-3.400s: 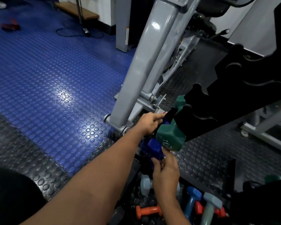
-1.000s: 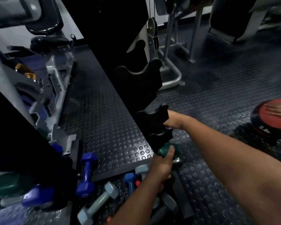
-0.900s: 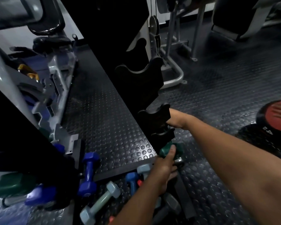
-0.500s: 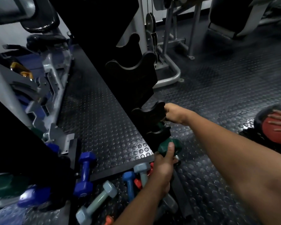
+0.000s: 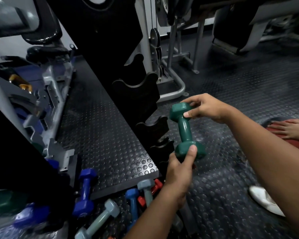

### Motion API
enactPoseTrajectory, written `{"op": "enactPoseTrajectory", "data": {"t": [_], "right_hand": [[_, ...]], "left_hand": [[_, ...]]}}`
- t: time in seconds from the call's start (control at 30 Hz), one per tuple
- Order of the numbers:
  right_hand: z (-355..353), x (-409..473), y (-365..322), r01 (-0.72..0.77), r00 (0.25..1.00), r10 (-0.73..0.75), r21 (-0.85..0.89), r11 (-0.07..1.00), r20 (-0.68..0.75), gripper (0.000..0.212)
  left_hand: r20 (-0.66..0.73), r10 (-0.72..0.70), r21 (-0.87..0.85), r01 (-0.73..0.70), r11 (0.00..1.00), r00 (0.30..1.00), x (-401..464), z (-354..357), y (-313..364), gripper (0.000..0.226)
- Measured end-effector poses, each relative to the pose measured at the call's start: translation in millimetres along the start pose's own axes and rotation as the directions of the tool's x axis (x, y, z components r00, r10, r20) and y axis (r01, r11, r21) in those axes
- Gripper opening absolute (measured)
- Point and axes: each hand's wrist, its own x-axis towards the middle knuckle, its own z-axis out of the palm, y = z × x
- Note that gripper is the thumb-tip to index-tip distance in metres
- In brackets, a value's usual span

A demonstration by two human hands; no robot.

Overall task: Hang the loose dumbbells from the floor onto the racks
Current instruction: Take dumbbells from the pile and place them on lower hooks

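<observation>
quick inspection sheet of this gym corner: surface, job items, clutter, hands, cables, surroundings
surface: studded black rubber floor.
job's things: green dumbbell held off the black rack; blue dumbbell and grey dumbbell loose on floor.
clutter: white shoe.
hands: left hand grips the lower head, right hand the upper head.
cables: machine cable.
surroundings: grey gym machines; another person's hand on a red object.

Six loose floor dumbbells, one held.

Green dumbbell, black rack, dark studded floor
</observation>
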Motion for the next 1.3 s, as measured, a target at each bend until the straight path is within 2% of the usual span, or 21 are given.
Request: {"op": "enactPoseTrajectory", "data": {"t": [0.03, 0.07, 0.13, 0.2, 0.3, 0.37, 0.57, 0.67, 0.8, 0.93, 1.03, 1.1, 1.2, 1.23, 1.3], "right_hand": [[-1.0, -1.6, -5.8, 0.02, 1.0, -0.02, 0.017, 1.0, -0.023, 0.045], [0.1, -3.5, -12.1, 0.043, 0.998, -0.042, 0.037, 0.998, -0.039, 0.044], [5.4, -3.7, -24.8, 0.077, 0.996, -0.074, 0.06, 0.995, -0.047, 0.042], [13.4, -0.1, -35.0, 0.089, 0.996, -0.088, 0.054, 0.995, -0.017, 0.043], [25.0, 4.6, -43.3, 0.1, 0.995, -0.1, 0.019, 0.995, 0.026, 0.044], [30.8, 6.8, -41.3, 0.111, 0.994, -0.111, 0.026, 0.993, 0.004, 0.043], [50.9, 17.7, -40.3, 0.091, 0.996, -0.089, 0.092, 0.992, -0.025, 0.039], [48.1, 18.0, -37.6, 0.075, 0.996, -0.065, 0.185, 0.98, -0.059, 0.031], [49.4, 18.7, -34.9, 0.106, 0.992, -0.088, 0.205, 0.973, -0.094, 0.033], [59.2, 31.2, -35.9, 0.114, 0.986, -0.09, 0.169, 0.979, -0.143, 0.041], [74.2, 42.0, -33.7, 0.134, 0.987, -0.119, 0.147, 0.98, -0.104, 0.03], [78.6, 46.2, -30.0, 0.103, 0.989, -0.092, 0.091, 0.991, -0.117, 0.023], [74.5, 45.0, -28.4, 0.033, 0.997, -0.026, 0.093, 0.995, -0.074, 0.027], [72.3, 44.4, -29.4, 0.037, 0.997, -0.033, 0.048, 0.998, -0.071, 0.025], [70.2, 41.6, -34.9, 0.063, 0.989, -0.084, -0.164, 0.984, -0.12, 0.023]], "left_hand": [[-0.018, 0.016, -0.016, -0.016, 1.0, 1.0, -2.4, -2.5, 4.8, 0.064], [-0.054, 0.022, -0.041, -0.024, 0.999, 0.998, -4.5, -5.9, 8.8, 0.062], [-0.118, 0.038, -0.083, -0.048, 0.995, 0.992, -8.4, -13.1, 15.4, 0.075], [-0.116, 0.043, -0.11, -0.056, 0.992, 0.992, -16.9, -17.5, 19.5, 0.08], [-0.129, 0.048, -0.175, -0.071, 0.982, 0.99, -28.6, -26.8, 23.8, 0.057], [-0.143, 0.042, -0.212, -0.072, 0.975, 0.989, -30.5, -35.1, 30.1, 0.053], [-0.119, -0.033, -0.306, -0.005, 0.952, 0.992, -35.2, -34.1, 44.5, 0.052], [-0.104, -0.055, -0.334, 0.017, 0.942, 0.993, -36.9, -36.6, 43.3, 0.057], [-0.062, -0.07, -0.377, 0.041, 0.925, 0.996, -38.8, -39.2, 42.8, 0.051], [-0.004, -0.129, -0.541, 0.107, 0.834, 0.992, -40.5, -41.3, 41.1, 0.05], [0.05, -0.155, -0.654, 0.149, 0.742, 0.987, -41.2, -41.7, 41.5, 0.054], [0.074, -0.164, -0.636, 0.173, 0.752, 0.984, -39.4, -43.3, 39.8, 0.06], [0.076, -0.178, -0.497, 0.192, 0.846, 0.981, -33.6, -49.3, 38.4, 0.066], [0.054, -0.184, -0.425, 0.189, 0.885, 0.981, -33.0, -51.2, 39.7, 0.064], [-0.059, -0.19, -0.222, 0.172, 0.96, 0.98, -31.6, -56.2, 41.2, 0.055]]}}
